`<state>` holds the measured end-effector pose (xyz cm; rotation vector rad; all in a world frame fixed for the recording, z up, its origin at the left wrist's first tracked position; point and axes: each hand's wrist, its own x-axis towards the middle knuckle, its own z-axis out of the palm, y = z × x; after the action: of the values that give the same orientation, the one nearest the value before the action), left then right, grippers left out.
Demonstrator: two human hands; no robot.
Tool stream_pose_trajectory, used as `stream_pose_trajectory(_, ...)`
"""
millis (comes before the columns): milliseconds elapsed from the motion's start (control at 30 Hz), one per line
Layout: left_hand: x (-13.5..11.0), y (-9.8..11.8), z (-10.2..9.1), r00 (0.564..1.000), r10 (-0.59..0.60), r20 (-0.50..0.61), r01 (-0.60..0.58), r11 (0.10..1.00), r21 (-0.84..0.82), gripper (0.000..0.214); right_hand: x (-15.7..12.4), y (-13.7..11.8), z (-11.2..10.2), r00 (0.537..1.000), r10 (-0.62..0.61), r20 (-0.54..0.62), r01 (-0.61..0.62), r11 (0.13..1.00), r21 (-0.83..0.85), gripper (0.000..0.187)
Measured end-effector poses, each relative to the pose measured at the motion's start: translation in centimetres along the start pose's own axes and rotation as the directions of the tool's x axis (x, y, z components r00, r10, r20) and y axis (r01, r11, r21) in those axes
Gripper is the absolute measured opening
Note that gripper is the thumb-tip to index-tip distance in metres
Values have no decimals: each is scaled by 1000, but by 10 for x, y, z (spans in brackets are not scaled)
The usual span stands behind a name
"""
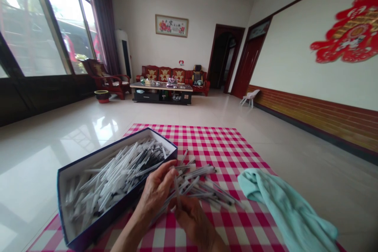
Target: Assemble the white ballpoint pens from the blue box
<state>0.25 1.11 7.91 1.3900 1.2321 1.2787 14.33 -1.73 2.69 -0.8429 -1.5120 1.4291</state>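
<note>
My left hand (156, 189) pinches the upper end of a translucent white pen (177, 189) between thumb and fingers. Lower down, my right hand (195, 220) is closed around the other end of the same pen, which stands nearly upright between them. Under and beyond the hands lies a loose pile of similar clear-barrelled pens (203, 173), some with black tips. To the left, touching distance from my left hand, a dark blue box (63, 204) with a white inside holds a heap of pen pieces (118, 177), pale barrels and black parts mixed.
A pink and white checked cloth (218, 141) covers the table. On its right side lies a crumpled mint-green cloth (283, 201). Farther off on the tiled floor stand a coffee table (162, 96), a red sofa (158, 71) and a small pale chair (251, 96).
</note>
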Motion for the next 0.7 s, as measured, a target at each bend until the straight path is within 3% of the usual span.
stream_pose_trajectory(67,2,-1,-2,997,-74,-23,71,992,-101,43,1,-1,-3,1000,22,-16,-20,997,68,13)
stream_pose_trajectory(133,4,-3,-4,985,-158,-66,142,970,-199,42,4,1,-8,996,33,-87,-11,969,248,22)
stream_pose_trajectory(233,6,-6,-4,962,-257,-88,222,930,-293,38,8,6,-19,962,102,-254,67,811,581,33)
stream_pose_trajectory(333,5,-11,2,960,-277,-29,257,922,-290,31,10,8,-28,918,178,-354,148,673,724,32)
stream_pose_trajectory(433,3,-18,12,961,-274,27,271,929,-252,31,12,10,-29,904,165,-396,175,700,692,27)
stream_pose_trajectory(600,1,-30,23,958,-266,104,281,943,-177,32,13,19,-25,935,105,-338,101,836,540,22)
stream_pose_trajectory(700,-2,-31,23,987,-90,131,86,996,37,24,14,23,-26,905,120,-408,108,863,494,21)
